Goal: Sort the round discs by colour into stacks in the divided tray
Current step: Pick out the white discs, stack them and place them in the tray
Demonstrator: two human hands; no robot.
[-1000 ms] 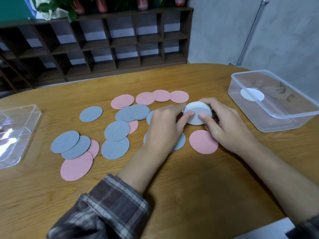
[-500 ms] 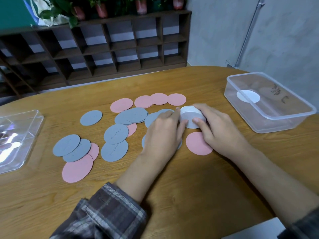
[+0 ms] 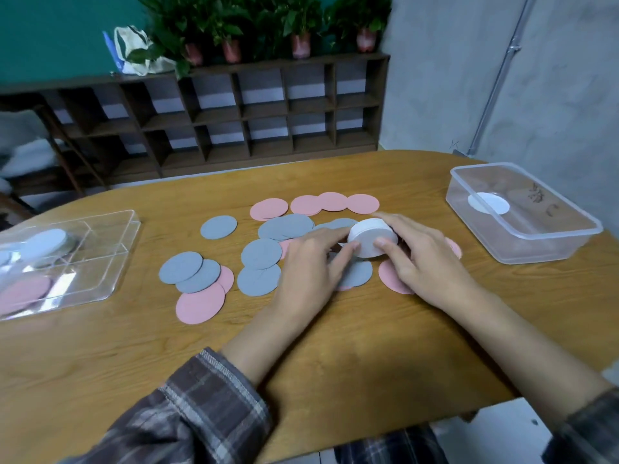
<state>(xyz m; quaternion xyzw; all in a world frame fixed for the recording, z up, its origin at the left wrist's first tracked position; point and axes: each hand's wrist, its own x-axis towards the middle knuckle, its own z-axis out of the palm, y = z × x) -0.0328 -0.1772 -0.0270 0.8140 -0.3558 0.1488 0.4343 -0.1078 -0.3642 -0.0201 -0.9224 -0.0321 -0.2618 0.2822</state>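
Observation:
A stack of white discs (image 3: 368,236) sits at the table's middle, held from both sides: my left hand (image 3: 310,262) grips its left edge and my right hand (image 3: 422,254) curls round its right side. Grey discs (image 3: 261,253) and pink discs (image 3: 200,303) lie scattered flat on the wooden table, some overlapping, several partly under my hands. The clear divided tray (image 3: 100,259) stands at the left edge with a whitish stack and a pink disc inside.
A clear plastic box (image 3: 549,249) stands at the right with one white disc (image 3: 488,203) in it. A dark shelf unit (image 3: 234,118) with potted plants on top lines the wall behind the table. The table's front edge (image 3: 368,440) is near my body.
The view has tilted up and the divided tray now shows more at the left. Both hands stay on the white stack, which now looks slightly tilted.

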